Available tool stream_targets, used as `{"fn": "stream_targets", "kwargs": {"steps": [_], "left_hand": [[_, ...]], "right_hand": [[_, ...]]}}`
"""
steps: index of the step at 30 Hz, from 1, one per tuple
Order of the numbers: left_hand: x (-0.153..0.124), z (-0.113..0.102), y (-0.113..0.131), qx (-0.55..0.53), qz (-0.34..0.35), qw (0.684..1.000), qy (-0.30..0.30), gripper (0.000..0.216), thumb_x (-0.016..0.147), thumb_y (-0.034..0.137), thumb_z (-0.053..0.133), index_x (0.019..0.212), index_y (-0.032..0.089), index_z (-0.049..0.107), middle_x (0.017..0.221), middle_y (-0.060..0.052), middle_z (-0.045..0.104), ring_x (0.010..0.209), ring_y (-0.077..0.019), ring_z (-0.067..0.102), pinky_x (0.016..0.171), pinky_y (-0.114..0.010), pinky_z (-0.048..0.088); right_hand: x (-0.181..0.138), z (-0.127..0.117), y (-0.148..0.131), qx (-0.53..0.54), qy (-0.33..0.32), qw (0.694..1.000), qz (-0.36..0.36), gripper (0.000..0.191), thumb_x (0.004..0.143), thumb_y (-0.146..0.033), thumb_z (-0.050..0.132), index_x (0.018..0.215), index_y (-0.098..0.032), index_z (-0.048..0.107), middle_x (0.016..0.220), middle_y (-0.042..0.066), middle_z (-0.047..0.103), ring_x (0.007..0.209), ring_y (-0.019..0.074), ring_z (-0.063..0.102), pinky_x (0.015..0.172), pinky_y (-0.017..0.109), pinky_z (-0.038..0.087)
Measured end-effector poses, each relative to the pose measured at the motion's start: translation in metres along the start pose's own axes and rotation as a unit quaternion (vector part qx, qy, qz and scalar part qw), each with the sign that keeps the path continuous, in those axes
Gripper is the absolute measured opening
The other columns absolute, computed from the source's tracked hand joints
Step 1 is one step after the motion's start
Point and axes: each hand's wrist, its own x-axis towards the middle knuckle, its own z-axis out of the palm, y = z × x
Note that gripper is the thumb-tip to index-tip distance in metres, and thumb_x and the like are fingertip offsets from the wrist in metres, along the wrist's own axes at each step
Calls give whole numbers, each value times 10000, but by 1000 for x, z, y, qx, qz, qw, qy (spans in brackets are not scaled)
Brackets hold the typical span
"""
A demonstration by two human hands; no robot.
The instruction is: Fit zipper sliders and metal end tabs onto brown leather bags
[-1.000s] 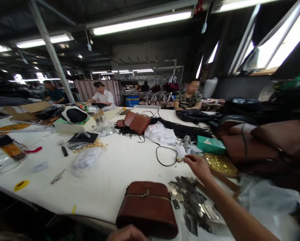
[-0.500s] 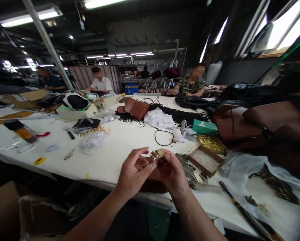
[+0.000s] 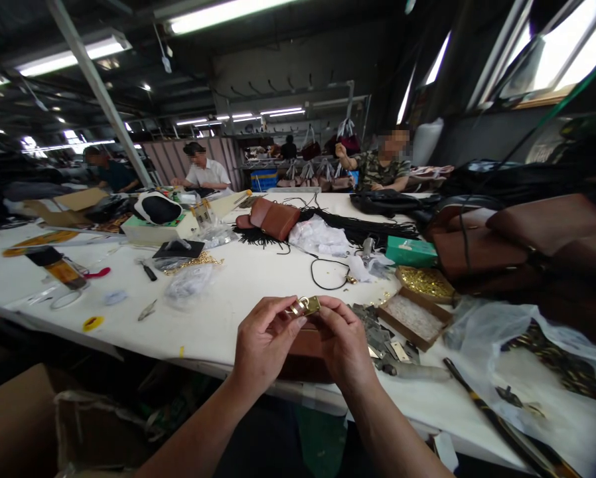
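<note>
White tabletop (image 3: 248, 275); gold fitting (image 3: 312, 305) between both hands (image 3: 261, 345) (image 3: 346, 338).

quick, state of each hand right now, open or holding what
Left hand: closed, pinching gold-coloured metal hardware.
Right hand: closed, also pinching gold-coloured metal hardware.

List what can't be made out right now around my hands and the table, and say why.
All in the head view:
- Gold hardware: too small to tell if it is one piece or two; partly covered by the left hand and right hand.
- Brown bag below: mostly hidden behind both hands and wrists.
- Cardboard box, lower left: cut off by the picture's edge.
</note>
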Motion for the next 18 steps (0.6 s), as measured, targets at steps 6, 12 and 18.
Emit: {"fn": "stream_targets", "kwargs": {"steps": [6, 12, 18], "left_hand": [[-5, 1, 6, 60, 146, 987, 2, 268, 910, 66, 697, 1110, 242, 723, 1075, -27, 712, 1006, -150, 690, 887, -284, 586], [-9, 0, 7, -1, 34, 999, 5, 275, 944, 166, 676, 1210, 235, 663, 1199, -58, 653, 1021, -155, 666, 767, -241, 586], [4, 1, 12, -80, -62, 994, -50, 163, 959, 308, 702, 1098, 230, 737, 1073, -46, 693, 899, -143, 685, 656, -205, 572]], "right_hand": [[-3, 2, -2, 31, 14, 999, 5, 173, 808, -293, 826, 954, -210, 783, 872, 20, 785, 759, 145, 689, 771, 265, 553], [-6, 6, -11, 85, 5, 996, 37, 228, 777, -351, 829, 942, -202, 779, 941, 64, 803, 810, 191, 714, 778, 300, 576], [-9, 6, -11, 103, 6, 994, 38, 223, 762, -305, 852, 961, -219, 803, 891, 17, 790, 773, 141, 691, 756, 240, 566]]}}
